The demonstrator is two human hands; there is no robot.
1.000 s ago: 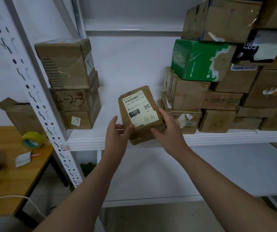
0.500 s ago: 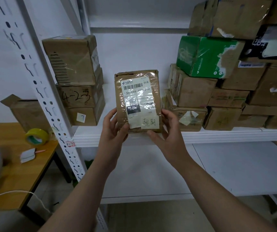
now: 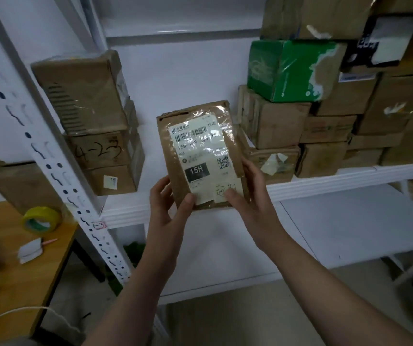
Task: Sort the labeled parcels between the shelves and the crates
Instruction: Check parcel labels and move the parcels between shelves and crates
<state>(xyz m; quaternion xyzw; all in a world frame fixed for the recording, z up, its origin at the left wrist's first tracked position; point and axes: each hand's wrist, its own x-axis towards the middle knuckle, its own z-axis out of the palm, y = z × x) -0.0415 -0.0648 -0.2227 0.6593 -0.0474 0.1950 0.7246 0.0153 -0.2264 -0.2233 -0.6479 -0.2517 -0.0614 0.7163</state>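
Observation:
A flat brown parcel (image 3: 198,131) with a white shipping label marked "15H" is held upright in front of the white shelf (image 3: 325,178), label facing me. My left hand (image 3: 168,211) grips its lower left corner, thumb on the label. My right hand (image 3: 247,196) grips the lower right edge, thumb pressed on the handwritten sticker. The parcel's bottom edge is hidden behind my fingers.
Three stacked cardboard boxes (image 3: 95,126) stand at the shelf's left, one marked "4-23". A pile of boxes with a green one (image 3: 290,71) fills the right. A perforated white upright (image 3: 50,156) slants at left. A wooden table (image 3: 13,265) holds yellow tape (image 3: 41,219).
The parcel went from tilted and low to upright with its label facing me, then shifted slightly right. Both hands kept hold of its lower corners.

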